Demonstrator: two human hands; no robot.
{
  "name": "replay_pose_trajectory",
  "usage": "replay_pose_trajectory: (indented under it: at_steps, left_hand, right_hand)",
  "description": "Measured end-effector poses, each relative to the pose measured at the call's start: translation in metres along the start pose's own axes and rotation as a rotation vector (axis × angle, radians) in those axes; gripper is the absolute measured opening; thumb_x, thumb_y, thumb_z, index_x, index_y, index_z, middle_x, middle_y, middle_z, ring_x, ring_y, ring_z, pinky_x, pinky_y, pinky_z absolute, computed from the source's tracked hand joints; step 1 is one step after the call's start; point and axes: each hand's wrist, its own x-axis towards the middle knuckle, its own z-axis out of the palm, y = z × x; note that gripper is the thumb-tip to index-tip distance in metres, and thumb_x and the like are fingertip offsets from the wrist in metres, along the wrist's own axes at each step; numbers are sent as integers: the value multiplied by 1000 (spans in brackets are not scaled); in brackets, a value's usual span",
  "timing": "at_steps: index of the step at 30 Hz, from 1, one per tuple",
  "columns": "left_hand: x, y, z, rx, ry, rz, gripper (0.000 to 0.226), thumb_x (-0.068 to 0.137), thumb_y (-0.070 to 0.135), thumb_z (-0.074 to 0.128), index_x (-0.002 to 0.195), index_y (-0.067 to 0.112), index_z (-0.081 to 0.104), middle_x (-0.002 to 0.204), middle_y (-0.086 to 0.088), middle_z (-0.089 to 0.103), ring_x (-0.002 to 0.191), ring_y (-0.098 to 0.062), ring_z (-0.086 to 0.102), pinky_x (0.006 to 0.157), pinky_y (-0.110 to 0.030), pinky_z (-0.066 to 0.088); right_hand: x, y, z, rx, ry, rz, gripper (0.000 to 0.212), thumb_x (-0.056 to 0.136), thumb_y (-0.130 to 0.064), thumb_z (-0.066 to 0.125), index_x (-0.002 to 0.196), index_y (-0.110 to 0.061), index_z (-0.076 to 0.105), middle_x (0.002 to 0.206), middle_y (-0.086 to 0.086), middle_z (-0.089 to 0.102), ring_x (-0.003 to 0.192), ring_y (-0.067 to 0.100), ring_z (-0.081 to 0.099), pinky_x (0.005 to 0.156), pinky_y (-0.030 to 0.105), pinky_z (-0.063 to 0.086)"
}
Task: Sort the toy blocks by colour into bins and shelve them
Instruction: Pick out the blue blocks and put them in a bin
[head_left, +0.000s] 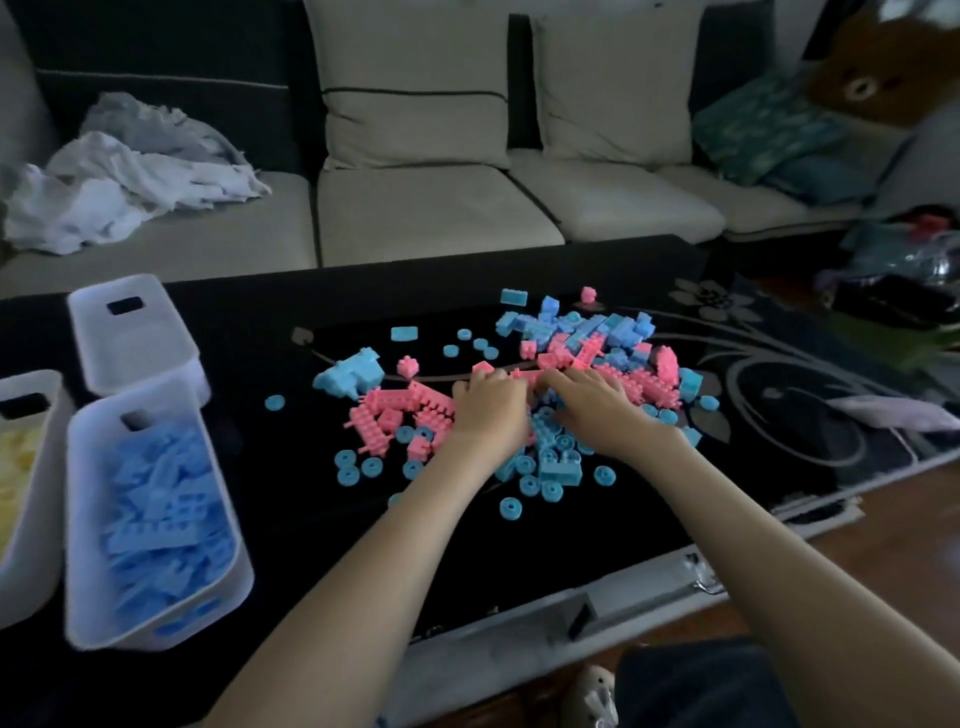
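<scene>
A mixed heap of pink blocks and blue blocks lies in the middle of the black table. Both hands rest palm down on the heap. My left hand lies over pink pieces with its fingers curled. My right hand is spread beside it over pink and blue pieces. What either hand grips is hidden under the fingers. Blue rings lie scattered around the heap. A white bin at the left holds blue blocks.
An empty white bin stands behind the blue one. A third white bin with yellow pieces sits at the far left edge. A beige sofa with crumpled white cloth runs behind the table. Clutter lies on the floor at right.
</scene>
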Motion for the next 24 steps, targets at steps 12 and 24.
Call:
replay_pose_trajectory:
  at_steps: [12, 24]
  left_hand:
    - [5, -1, 8, 32, 118, -28, 33, 95, 32, 42, 120, 13, 55, 127, -8, 53, 123, -27, 42, 102, -43, 29]
    - [7, 12, 9, -2, 222, 129, 42, 94, 15, 48, 134, 6, 37, 126, -9, 52, 116, -25, 49, 96, -36, 39]
  right_hand:
    - [19, -7, 3, 16, 168, 23, 15, 94, -23, 49, 98, -15, 36, 89, -2, 46, 92, 23, 45, 85, 37, 29]
    - [7, -9, -15, 696, 106, -4, 10, 93, -13, 51, 102, -16, 47, 91, 1, 62, 80, 13, 60, 74, 30, 51]
